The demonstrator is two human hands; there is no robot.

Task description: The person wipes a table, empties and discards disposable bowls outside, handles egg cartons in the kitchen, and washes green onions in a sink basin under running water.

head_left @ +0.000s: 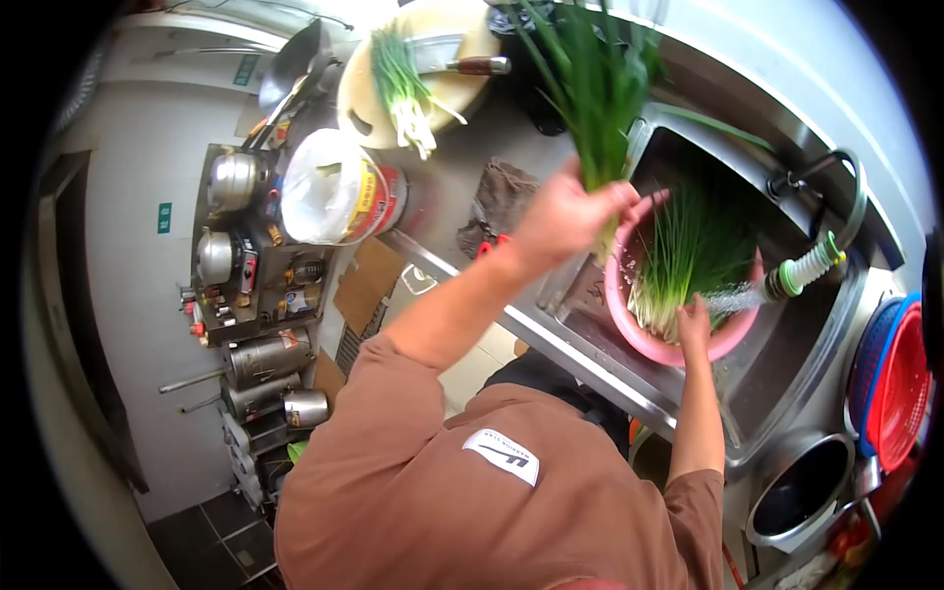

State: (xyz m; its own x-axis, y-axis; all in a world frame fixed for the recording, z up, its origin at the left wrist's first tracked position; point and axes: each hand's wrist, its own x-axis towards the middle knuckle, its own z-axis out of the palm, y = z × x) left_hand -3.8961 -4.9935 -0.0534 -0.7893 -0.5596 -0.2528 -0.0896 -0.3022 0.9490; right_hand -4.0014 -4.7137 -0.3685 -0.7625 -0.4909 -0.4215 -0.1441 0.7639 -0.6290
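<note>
My left hand [580,211] grips a bunch of green onions [600,108], held up above the near left edge of the sink with the long leaves pointing away. In the sink [777,383] sits a pink basin [629,339] holding more green onions [678,256]. My right hand [694,320] is down in the basin, closed at the white ends of these onions. Water sprays from a faucet head [806,270] beside it.
A round cutting board [472,25] at the top bears green onions and a knife [477,66]. Left of the sink are a white bucket [324,187] and a brown cloth [500,202]. Red and blue baskets [900,383] and a metal pot [801,492] stand at the right.
</note>
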